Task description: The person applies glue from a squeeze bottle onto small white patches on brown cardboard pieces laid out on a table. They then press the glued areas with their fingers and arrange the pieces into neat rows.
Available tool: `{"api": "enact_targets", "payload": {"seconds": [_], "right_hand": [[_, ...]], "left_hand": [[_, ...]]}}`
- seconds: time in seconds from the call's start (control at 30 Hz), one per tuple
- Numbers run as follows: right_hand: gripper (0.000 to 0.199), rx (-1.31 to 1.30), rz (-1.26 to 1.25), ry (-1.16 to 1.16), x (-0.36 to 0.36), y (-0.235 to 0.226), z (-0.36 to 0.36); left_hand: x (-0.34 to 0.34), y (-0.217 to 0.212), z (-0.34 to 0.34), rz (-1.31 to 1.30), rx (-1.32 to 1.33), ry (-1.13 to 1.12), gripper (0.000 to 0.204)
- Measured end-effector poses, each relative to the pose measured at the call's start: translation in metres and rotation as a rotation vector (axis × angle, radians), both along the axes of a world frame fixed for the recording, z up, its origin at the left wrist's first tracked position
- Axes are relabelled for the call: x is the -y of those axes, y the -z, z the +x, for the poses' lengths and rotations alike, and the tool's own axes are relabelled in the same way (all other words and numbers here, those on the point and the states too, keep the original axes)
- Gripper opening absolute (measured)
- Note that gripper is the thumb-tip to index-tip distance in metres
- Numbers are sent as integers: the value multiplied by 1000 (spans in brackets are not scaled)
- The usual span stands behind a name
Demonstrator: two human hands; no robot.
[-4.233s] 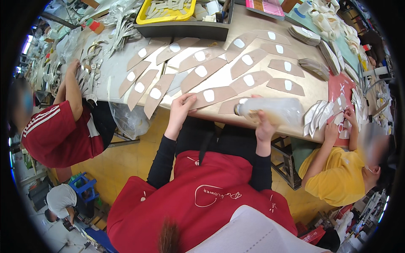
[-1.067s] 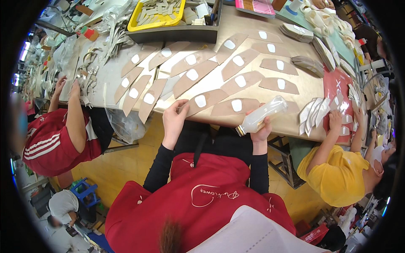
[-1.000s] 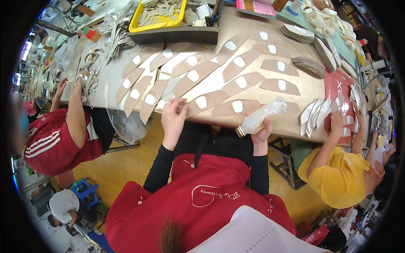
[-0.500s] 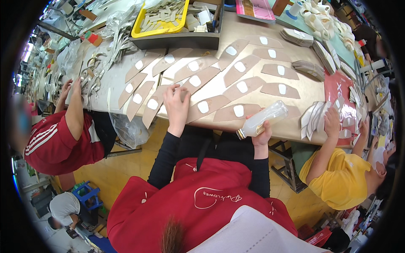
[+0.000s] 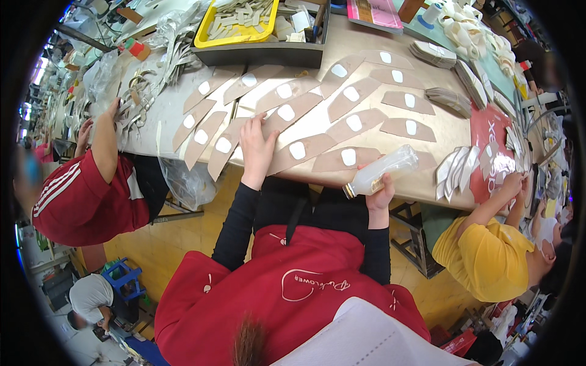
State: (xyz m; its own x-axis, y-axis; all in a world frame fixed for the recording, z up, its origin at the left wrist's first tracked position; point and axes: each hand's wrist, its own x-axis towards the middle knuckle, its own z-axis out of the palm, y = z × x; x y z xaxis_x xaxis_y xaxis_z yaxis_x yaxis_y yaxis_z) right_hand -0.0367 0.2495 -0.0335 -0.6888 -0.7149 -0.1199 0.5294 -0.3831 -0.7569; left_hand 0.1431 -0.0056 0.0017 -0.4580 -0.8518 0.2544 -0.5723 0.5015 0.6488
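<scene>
Head view: right hand (image 5: 381,192) grips a bottle (image 5: 381,171); left hand (image 5: 256,146), apparently flat, presses a cutout (image 5: 229,143); yellow tray (image 5: 235,33) at 12.

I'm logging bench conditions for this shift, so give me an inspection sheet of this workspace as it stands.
Surface: long table, largely covered.
Job's things: tan cut pieces with white patches laid in rows; clear squeeze bottle.
Clutter: yellow tray of small pieces, stacks of cut parts, plastic bags.
Hands: left hand flat on a tan piece; right hand grips the bottle.
Cables: nothing seen.
Surroundings: co-workers in red and yellow either side.
</scene>
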Motion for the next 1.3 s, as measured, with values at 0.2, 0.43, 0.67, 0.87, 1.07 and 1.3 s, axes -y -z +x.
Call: {"api": "enact_targets", "payload": {"seconds": [0.2,0.43,0.67,0.87,1.07,1.3], "right_hand": [[69,29,14,57,0,-1,0],[69,36,3,35,-1,2,-1],[71,-41,44,-3,-3,6,-2],[60,-167,129,120,23,-9,6],[42,-476,127,72,101,-47,10],[45,-928,283,-38,203,-70,28]], "left_hand": [[0,1,0,-35,79,15,28],[4,-5,9,280,-269,162,35],[23,-13,32,906,-195,203,50],[19,-10,35,950,-243,64,43],[14,1,23,972,-436,-45,27],[25,6,24,1069,-434,-25,24]]}}
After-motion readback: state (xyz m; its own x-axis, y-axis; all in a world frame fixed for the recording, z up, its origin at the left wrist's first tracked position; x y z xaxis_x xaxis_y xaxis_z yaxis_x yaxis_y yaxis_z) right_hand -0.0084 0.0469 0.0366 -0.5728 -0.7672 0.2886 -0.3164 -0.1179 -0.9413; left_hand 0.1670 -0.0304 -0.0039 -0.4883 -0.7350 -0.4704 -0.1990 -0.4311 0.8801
